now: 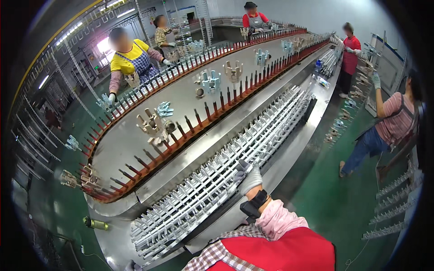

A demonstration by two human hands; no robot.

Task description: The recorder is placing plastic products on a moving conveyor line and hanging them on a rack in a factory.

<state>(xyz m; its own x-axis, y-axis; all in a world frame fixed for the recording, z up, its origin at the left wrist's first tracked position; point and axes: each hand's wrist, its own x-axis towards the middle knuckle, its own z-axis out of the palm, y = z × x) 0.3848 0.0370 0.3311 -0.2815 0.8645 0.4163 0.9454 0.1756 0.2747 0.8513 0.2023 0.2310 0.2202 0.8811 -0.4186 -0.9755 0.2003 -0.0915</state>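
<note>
My right hand (247, 177), in a grey glove with a black strap at the wrist, is closed over the near edge of a long row of white metal racks (212, 180). The racks lie side by side on a steel bench (289, 149) that runs away to the upper right. Only a bit of grey glove from my left hand (131, 265) shows at the bottom edge, near the lower end of the rack row; its fingers are hidden. My plaid sleeve and red vest fill the bottom of the picture.
Beyond the bench, an oval conveyor (135, 140) ringed with red-brown pegs carries small metal parts (151, 124). Several people stand around it. A person in a striped shirt (389, 122) works at hanging racks on the right. A yellow-green canister (96, 222) lies on the green floor.
</note>
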